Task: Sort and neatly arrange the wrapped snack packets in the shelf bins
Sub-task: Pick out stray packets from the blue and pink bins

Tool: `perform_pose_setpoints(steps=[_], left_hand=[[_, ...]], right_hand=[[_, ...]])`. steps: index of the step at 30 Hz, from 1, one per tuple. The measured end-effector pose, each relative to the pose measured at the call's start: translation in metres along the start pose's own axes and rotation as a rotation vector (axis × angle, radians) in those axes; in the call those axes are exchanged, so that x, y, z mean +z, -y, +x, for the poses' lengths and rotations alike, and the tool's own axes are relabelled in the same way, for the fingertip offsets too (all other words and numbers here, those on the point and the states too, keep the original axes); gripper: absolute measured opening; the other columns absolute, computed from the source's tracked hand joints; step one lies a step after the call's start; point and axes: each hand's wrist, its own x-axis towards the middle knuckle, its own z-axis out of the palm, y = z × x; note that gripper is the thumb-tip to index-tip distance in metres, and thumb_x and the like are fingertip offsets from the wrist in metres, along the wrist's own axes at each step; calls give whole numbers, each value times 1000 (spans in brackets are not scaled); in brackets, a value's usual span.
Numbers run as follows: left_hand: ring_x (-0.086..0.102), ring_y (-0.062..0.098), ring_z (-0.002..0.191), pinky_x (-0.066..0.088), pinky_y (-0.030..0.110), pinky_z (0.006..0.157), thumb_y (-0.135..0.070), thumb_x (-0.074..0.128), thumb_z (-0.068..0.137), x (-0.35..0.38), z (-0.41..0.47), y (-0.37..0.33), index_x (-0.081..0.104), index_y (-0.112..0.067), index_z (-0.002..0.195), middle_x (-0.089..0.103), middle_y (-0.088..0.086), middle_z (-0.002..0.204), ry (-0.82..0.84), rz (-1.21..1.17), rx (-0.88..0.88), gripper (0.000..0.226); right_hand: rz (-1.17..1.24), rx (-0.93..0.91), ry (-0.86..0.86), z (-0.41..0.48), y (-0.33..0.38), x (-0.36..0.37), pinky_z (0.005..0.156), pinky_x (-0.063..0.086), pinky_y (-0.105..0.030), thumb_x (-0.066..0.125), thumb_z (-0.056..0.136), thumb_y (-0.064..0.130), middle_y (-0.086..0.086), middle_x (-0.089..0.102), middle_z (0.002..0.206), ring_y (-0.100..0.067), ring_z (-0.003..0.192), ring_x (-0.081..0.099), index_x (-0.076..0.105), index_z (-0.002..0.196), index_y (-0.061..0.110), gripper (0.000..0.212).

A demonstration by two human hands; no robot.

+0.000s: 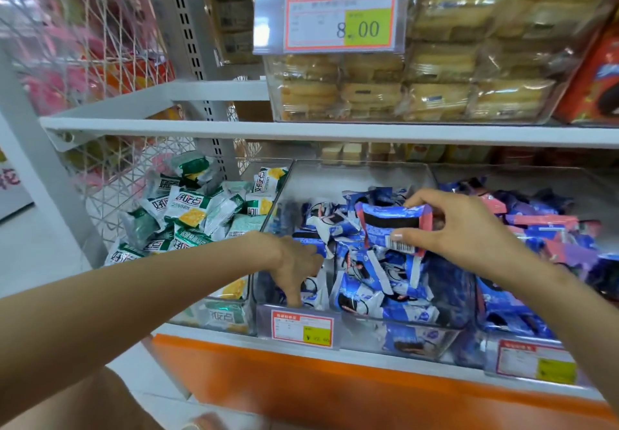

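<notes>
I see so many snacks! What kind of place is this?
Probably a shop's snack aisle: a price tag reading 8.00, clear bins heaped with wrapped packets, and metal shelves. The right hand holds a blue packet.

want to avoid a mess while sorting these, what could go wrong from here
1. The pink-ended packet pinched by the right hand looks like those in the right bin; dropped into the middle bin, it would stay mis-sorted.
2. The left hand digs into the heaped middle bin near its front wall, so blue packets may spill over.

Lower white shelf [234, 340]: three clear bins [361, 178] side by side. Upper shelf [301, 131]: clear tub [335, 118], red box [596, 77].
</notes>
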Motion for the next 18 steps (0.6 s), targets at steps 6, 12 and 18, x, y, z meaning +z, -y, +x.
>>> perform_pose_setpoints(steps=[6, 12, 18], left_hand=[[49, 26, 109, 26, 39, 98, -44, 64, 83, 5, 7, 8, 39, -13, 126, 57, 7, 115, -216, 114, 16, 59], [51, 22, 104, 34, 33, 90, -42, 63, 85, 0, 7, 13, 48, -16, 117, 59, 2, 112, -276, 2, 30, 45], [44, 10, 100, 36, 30, 90, -36, 70, 80, -21, 12, -16, 57, -20, 109, 55, -3, 106, -642, -310, 301, 35]], right_hand=[[-2, 0, 20, -3, -4, -1, 43, 26, -18, 72, 76, 41, 1, 41, 53, -12, 47, 35, 54, 98, 30, 31], [-37, -35, -18, -4, -6, -7, 47, 28, -22, 72, 75, 43, -12, 55, 63, -15, 50, 42, 51, 95, 34, 30], [-35, -57, -156, 2, -14, -24, 54, 36, -16, 76, 69, 40, -4, 64, 68, -19, 63, 56, 57, 83, 33, 25]])
